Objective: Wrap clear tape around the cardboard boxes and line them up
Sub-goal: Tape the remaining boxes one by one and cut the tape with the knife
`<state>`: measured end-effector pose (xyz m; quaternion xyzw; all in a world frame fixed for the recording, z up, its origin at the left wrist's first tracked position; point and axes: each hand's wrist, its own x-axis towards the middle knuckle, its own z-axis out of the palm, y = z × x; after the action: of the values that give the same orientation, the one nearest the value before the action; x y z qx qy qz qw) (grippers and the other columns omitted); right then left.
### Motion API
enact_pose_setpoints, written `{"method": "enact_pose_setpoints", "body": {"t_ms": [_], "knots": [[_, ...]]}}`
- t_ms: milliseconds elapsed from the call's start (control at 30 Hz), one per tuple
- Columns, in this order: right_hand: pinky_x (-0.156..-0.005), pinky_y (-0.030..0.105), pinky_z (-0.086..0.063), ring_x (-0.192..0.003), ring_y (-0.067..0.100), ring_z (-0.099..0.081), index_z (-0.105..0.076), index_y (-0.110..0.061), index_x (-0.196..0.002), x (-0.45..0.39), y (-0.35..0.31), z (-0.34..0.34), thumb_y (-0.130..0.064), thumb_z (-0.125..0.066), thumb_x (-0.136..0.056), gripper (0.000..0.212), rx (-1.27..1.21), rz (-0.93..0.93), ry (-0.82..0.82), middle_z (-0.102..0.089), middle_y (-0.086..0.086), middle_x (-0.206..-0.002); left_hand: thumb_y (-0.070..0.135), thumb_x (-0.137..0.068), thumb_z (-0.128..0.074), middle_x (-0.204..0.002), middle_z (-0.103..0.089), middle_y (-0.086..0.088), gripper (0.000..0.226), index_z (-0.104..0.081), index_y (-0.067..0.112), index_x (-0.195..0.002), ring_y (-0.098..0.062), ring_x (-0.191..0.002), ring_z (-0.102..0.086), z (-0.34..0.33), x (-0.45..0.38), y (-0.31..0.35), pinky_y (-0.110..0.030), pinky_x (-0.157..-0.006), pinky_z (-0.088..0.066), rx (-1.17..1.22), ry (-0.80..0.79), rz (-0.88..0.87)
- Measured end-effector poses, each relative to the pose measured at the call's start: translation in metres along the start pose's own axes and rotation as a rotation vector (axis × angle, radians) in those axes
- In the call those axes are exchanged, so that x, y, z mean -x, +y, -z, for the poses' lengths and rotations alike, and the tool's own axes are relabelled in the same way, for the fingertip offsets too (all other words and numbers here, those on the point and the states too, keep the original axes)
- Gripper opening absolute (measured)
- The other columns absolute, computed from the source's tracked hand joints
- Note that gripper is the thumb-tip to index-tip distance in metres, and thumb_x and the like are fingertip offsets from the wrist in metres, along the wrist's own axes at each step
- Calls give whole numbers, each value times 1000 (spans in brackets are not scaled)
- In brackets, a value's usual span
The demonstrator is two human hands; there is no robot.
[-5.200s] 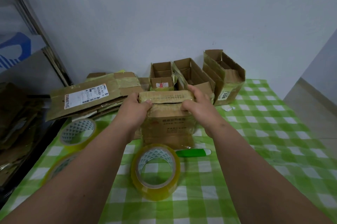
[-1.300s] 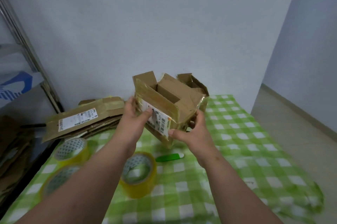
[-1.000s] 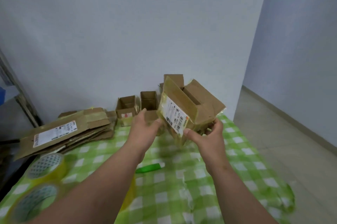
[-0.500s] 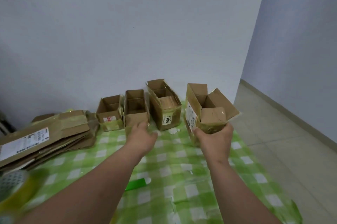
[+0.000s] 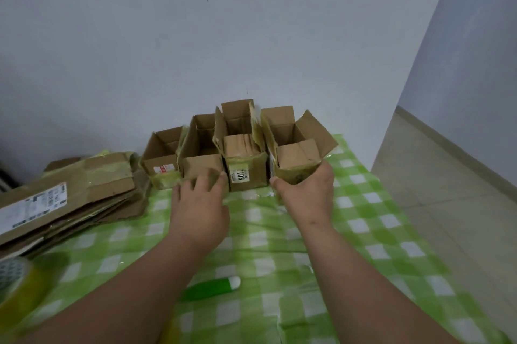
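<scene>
head view, green checked tablecloth (image 5: 363, 220), grey wall (image 5: 251, 35)

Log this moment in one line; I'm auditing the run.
step: lining up | right hand: grips rightmost box, fourth in row | left hand: touches second box | tape roll: idle

boxes (image 5: 240, 153): brown, yellowish tape sheen | label (image 5: 242, 176): white, black "108" | label (image 5: 164, 168): white and red | cloth (image 5: 361, 226): green-white check | cutter (image 5: 212, 287): green, white tip | tape roll (image 5: 16, 285): yellowish | wall (image 5: 195, 35): pale grey
</scene>
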<state>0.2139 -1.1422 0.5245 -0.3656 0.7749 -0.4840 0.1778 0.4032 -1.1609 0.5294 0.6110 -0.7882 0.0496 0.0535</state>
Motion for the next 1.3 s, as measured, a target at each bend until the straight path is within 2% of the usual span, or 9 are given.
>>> {"method": "enact_pose_setpoints", "body": {"t_ms": [200, 367, 467, 567, 667, 767, 867, 1133, 1300], "knots": [[-105, 47, -41, -131, 33, -41, -21, -9, -148, 5, -7, -18, -43, -81, -74, 100, 96, 35, -103, -39, 12, -142, 38, -93, -46, -155, -27, 2, 62, -27, 40, -152, -31, -140, -32, 6, 1, -23, -58, -120, -8, -39, 22, -9], [-104, 54, -43, -133, 33, -46, -5, -16, -155, -4, -3, -14, -31, -75, -84, 101, 83, -40, -136, -47, 10, -146, 45, -95, -46, -163, -3, 1, 76, -3, 37, -156, -29, -149, -9, 8, 7, -17, -58, -120, 0, -46, -63, -11], [-116, 48, -30, -147, 29, -26, 3, -12, -156, 8, -1, -7, -37, -75, -83, 110, 137, -34, -133, -25, 11, -161, 46, -95, -46, -165, 8, 2, 81, 7, 39, -155, -29, -151, -4, 11, 14, -19, -57, -119, -2, -68, -86, -11], [-122, 44, -17, -151, 26, -12, -4, -12, -156, 32, -3, -1, -36, -71, -87, 100, 215, 47, -47, -9, 9, -164, 46, -93, -46, -165, 7, 2, 81, 6, 40, -154, -28, -149, -5, 19, 24, -24, -57, -118, -3, -76, -75, -5], [-119, 48, -18, -146, 26, -20, -25, -17, -151, 59, -9, -1, -29, -69, -86, 80, 278, 203, 45, -19, 8, -159, 48, -95, -44, -165, 9, 1, 77, 1, 38, -155, -29, -150, -3, 30, 36, -34, -57, -119, 1, -110, -78, 7], [-117, 48, -14, -145, 21, -20, -40, -25, -143, 85, -19, -8, -30, -63, -88, 60, 370, 348, -71, -23, 1, -157, 50, -95, -43, -166, 1, 0, 71, -8, 37, -156, -28, -150, -4, 41, 49, -55, -57, -120, 0, -129, -74, 27], [-117, 46, -13, -144, 16, -20, -44, -28, -142, 109, -33, -19, -33, -57, -93, 50, 447, 517, -245, -26, -5, -155, 49, -94, -43, -165, -8, -1, 66, -18, 36, -154, -28, -150, -6, 52, 65, -84, -57, -119, 0, -129, -70, 62], [-116, 46, -11, -143, 19, -21, -43, -32, -142, 158, -83, -75, -39, -48, -98, 46, 608, 763, -510, -29, -3, -153, 44, -96, -42, -162, -18, -4, 56, -33, 28, -149, -29, -149, -11, 62, 95, -188, -57, -119, 2, -292, -110, 168], [-115, 47, -15, -143, 23, -22, -45, -27, -141, 167, -105, -116, -37, -49, -97, 45, 673, 798, -589, -31, 0, -153, 38, -95, -39, -153, -36, -1, 48, -44, 27, -141, -26, -142, -28, 46, 86, -246, -57, -118, -4, -344, -59, 222]]}}
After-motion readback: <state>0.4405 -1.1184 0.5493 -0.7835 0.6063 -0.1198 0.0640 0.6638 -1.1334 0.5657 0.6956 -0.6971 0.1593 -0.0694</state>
